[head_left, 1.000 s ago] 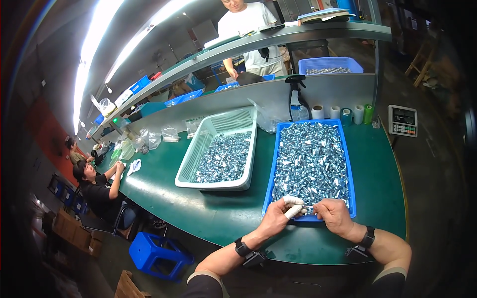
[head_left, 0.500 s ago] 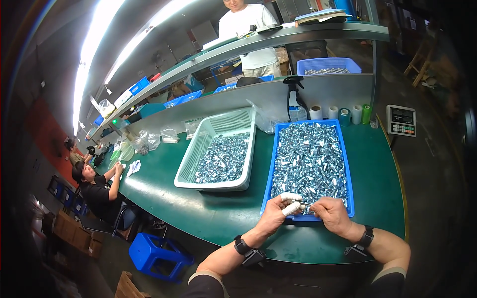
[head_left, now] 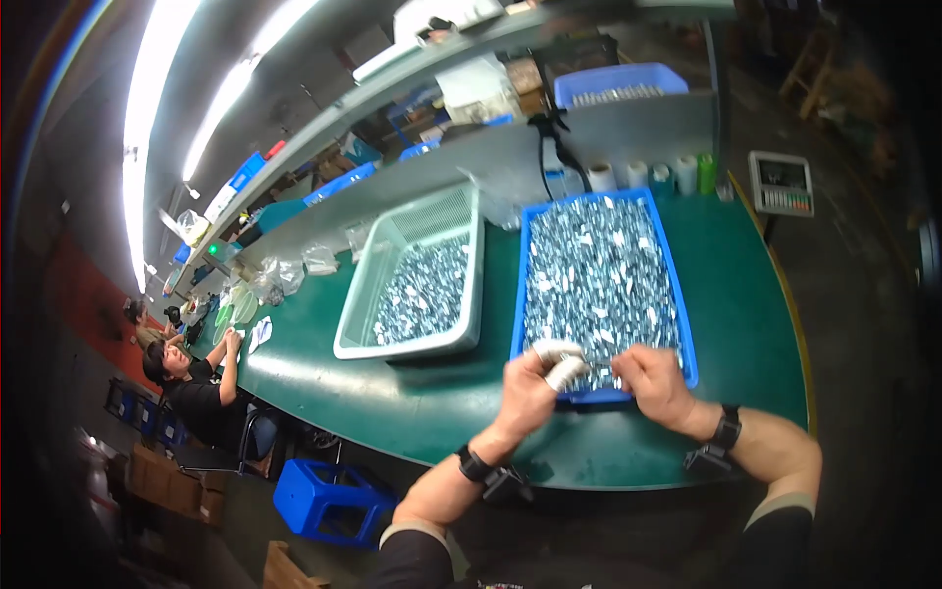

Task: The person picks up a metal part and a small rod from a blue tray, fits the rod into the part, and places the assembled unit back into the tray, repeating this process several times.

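Head view: hands (head_left: 530, 393) hover over near rim of blue tray (head_left: 601, 398).

Dark sleeves (head_left: 417, 562), pale hems (head_left: 781, 504); black wristbands (head_left: 473, 463) with dark boxy attachments (head_left: 506, 484). Left hand (head_left: 527, 398): white finger coverings (head_left: 564, 374), apparently tape (blurred).

blu tray (head_left: 601, 397), silvery pcs (head_left: 599, 275), dk grn table (head_left: 731, 285)

The camera sits on the person's head, near, above and behind the left hand (head_left: 530, 395) and right hand (head_left: 657, 385). It looks down and forward, very wide, past them over the green table (head_left: 402, 412).
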Motion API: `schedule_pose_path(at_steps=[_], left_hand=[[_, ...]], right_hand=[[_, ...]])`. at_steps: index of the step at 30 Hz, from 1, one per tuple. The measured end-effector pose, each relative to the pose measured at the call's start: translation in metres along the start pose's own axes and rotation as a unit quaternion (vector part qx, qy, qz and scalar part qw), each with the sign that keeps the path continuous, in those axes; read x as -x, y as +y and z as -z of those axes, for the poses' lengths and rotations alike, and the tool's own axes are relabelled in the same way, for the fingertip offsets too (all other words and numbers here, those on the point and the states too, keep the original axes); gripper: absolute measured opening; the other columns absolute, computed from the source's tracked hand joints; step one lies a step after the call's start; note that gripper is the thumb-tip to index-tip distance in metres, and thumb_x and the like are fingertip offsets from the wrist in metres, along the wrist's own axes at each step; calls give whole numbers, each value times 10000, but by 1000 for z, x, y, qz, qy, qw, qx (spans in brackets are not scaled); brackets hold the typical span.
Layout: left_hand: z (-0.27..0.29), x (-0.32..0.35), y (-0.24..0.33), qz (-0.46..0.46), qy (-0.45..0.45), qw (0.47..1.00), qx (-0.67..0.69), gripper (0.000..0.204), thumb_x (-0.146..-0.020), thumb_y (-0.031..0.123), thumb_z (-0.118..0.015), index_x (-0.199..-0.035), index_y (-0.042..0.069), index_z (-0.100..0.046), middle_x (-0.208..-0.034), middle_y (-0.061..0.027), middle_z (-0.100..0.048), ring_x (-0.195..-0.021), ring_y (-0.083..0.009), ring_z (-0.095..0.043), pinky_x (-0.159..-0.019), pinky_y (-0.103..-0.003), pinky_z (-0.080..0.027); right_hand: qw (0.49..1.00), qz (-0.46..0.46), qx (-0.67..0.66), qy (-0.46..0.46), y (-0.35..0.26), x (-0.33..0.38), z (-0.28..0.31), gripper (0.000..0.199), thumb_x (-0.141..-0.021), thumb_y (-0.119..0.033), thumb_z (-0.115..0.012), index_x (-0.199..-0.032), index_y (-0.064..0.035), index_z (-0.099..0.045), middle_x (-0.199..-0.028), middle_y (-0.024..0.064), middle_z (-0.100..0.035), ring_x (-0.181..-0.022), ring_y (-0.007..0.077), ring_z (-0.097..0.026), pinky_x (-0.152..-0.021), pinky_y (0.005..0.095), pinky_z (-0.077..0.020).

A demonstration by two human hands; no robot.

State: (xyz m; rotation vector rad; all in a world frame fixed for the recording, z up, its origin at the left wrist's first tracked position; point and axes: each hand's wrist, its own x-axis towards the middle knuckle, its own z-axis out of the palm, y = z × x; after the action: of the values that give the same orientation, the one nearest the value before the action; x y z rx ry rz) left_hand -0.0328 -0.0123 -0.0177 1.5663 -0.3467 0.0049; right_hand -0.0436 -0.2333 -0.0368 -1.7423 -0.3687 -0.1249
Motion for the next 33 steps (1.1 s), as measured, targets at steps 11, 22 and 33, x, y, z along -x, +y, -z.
schedule_pose_path(at_steps=[11, 22, 33], left_hand=[[147, -59, 59, -162, 195, 869, -425, 287, -966, 79, -729, -1235, -1, -667, -1079, -92, -734, -969, -170, -698, -888, -300, -546], [46, -63, -10, -136, -92, 810, -563, 225, -868, 119, -778, -1084, 68, -740, -901, -117, -637, -880, -313, -632, -767, -407, -506], [37, -28, -5, 46, -19, 994, -95, 180, -953, 33, -741, -1125, -3, -705, -1046, -45, -736, -952, -117, -685, -882, -270, -540]], right_hand=[[999, 18, -27, 28, 11, -7, 8, 339, -1038, -282, -658, -834, -12, -666, -640, 43, -636, -584, 100, -597, -533, 281, -466], [999, 23, -23, 36, 8, -2, -2, 249, -1005, -207, -703, -864, -5, -667, -659, 21, -625, -597, 74, -551, -541, 265, -438], [997, -11, -58, 48, 8, -6, 6, 178, -981, -173, -721, -927, -8, -680, -730, 26, -625, -622, 71, -516, -549, 272, -411]])
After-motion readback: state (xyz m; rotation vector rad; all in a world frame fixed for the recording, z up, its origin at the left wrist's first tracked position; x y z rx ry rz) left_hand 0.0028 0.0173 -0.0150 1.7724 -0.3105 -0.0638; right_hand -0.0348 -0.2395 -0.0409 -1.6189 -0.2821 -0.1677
